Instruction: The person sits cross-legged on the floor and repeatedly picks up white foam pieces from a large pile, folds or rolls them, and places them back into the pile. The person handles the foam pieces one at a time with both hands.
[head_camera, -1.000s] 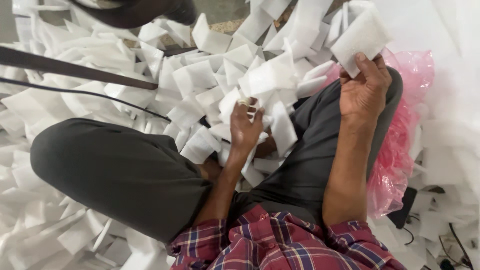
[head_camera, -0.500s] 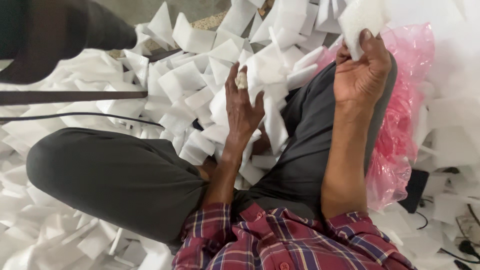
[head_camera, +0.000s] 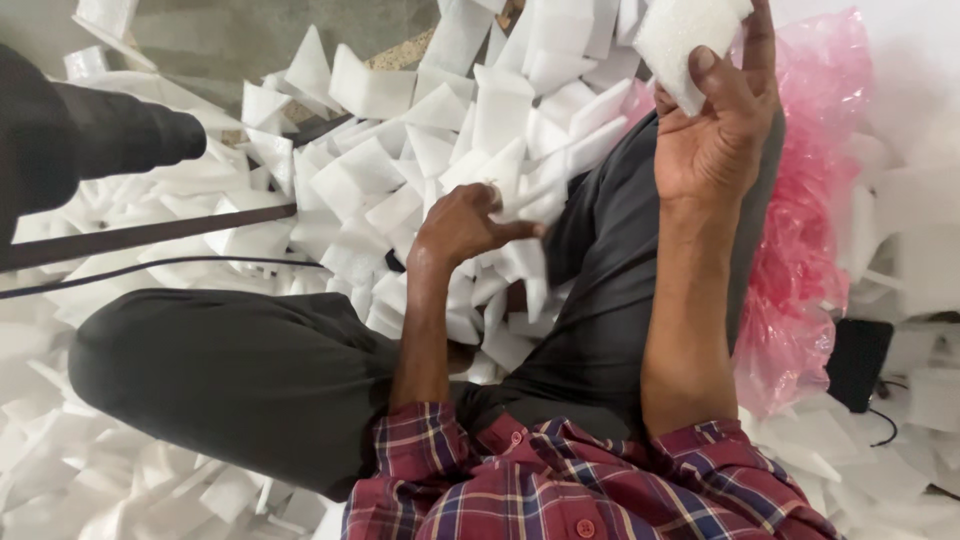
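Up at the top of the head view, the right hand (head_camera: 715, 130) has its grip clamped on a white foam piece (head_camera: 680, 30), thumb on the near face and fingers wrapped behind it, held up well above the lap. Just beside that grip on the outer side there's a crumpled pink plastic bag (head_camera: 800, 250), and further out past it a small black box (head_camera: 858, 362) with a cable lies on the floor.

Lower down and to the inside, the left hand (head_camera: 465, 225) is down in the heap of white foam pieces (head_camera: 400, 170), fingers curled together on one of them with the index finger poking out sideways. Honestly can't tell exactly which piece it's got, they all overlap. The heap sits in front of the person's dark grey trousers (head_camera: 240, 370) and spills between the legs. A dark strap (head_camera: 150, 235) and a thin black cable (head_camera: 160, 268) run across the foam, well apart from that grip.
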